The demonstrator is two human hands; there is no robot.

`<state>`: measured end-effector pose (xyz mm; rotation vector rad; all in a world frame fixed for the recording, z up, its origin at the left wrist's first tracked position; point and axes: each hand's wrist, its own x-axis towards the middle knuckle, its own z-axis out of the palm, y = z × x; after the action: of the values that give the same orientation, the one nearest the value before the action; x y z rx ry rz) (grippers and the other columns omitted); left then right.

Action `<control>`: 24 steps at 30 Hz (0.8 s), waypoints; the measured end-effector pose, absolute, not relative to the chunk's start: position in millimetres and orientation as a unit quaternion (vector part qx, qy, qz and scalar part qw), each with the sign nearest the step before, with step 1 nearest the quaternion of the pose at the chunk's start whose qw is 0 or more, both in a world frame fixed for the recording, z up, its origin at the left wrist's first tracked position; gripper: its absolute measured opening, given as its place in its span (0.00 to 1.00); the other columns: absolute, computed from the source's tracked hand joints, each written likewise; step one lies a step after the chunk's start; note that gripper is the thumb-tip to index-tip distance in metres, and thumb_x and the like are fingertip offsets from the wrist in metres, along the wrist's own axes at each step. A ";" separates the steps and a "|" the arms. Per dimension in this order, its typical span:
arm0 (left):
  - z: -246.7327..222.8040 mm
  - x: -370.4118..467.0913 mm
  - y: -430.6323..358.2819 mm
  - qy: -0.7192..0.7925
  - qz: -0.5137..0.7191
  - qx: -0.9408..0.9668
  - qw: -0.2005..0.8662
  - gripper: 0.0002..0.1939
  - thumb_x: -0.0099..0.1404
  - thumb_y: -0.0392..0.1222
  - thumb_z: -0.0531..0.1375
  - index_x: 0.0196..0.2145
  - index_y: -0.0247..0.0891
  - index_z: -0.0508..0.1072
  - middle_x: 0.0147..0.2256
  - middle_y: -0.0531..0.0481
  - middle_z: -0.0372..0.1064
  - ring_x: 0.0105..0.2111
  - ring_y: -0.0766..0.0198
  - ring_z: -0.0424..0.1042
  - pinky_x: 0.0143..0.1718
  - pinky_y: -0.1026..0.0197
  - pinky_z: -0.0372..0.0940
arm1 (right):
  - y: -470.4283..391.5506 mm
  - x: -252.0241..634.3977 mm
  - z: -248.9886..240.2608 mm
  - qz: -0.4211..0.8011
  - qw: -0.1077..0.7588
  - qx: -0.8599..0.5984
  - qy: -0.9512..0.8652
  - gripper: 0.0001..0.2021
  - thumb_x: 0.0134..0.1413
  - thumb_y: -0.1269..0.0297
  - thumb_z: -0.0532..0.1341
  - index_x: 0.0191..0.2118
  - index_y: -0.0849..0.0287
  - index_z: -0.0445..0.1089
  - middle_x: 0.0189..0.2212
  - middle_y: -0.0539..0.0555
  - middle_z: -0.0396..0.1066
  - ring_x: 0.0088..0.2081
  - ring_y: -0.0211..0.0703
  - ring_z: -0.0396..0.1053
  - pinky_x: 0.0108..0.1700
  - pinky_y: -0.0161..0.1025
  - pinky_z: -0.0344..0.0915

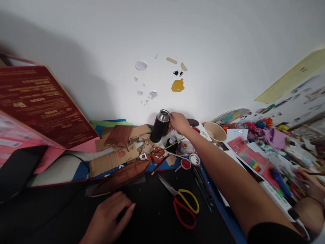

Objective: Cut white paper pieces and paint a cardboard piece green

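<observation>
My right hand (179, 122) is closed at the right side of a black thermos flask (157, 129) with a bare steel neck and no lid on it. The flask leans a little to the right; some of my fingertips are hidden behind it. Low on the black mat, my left hand (114, 214) rests with loosely bent fingers, the thumb apart, holding nothing. Just beyond it lies a brown boat-shaped piece (122, 178). To its right are scissors (175, 195) with one yellow and one red handle, blades slightly apart.
Cardboard pieces (109, 163), a brown paint pot (158, 155), a red paint pot (186, 164) and brushes crowd the back edge. A beige bowl (215, 131) stands at the right. A dark red box (45, 105) stands left. Another person's hand (308, 179) is at far right.
</observation>
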<state>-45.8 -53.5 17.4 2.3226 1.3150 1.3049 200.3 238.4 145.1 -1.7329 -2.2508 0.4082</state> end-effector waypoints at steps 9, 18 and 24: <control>17.7 -45.6 -53.8 0.441 0.431 0.782 0.090 0.14 0.77 0.37 0.57 0.30 0.42 0.69 0.23 0.57 0.68 0.22 0.68 0.71 0.27 0.66 0.64 | 232.2 198.4 146.1 0.113 0.114 -0.599 -0.785 0.15 0.76 0.70 0.54 0.37 0.58 0.75 0.28 0.55 0.81 0.28 0.43 0.77 0.37 0.35 0.65; 16.5 -45.9 -53.7 0.442 0.434 0.780 0.088 0.13 0.77 0.37 0.57 0.31 0.43 0.69 0.24 0.57 0.69 0.22 0.67 0.72 0.28 0.66 0.65 | 232.3 201.9 143.3 0.132 0.122 -0.597 -0.782 0.18 0.78 0.68 0.51 0.37 0.58 0.74 0.27 0.52 0.80 0.23 0.39 0.75 0.34 0.34 0.65; 18.9 -45.0 -53.4 0.440 0.434 0.780 0.097 0.14 0.76 0.36 0.58 0.30 0.42 0.69 0.23 0.57 0.68 0.22 0.68 0.71 0.27 0.66 0.64 | 233.1 202.1 146.3 0.116 0.159 -0.603 -0.773 0.18 0.81 0.63 0.49 0.40 0.58 0.73 0.30 0.55 0.81 0.28 0.42 0.77 0.39 0.36 0.67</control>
<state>-45.0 -53.4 18.9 2.3117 1.3031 1.2846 202.1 233.1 146.3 -1.7250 -2.2091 0.3318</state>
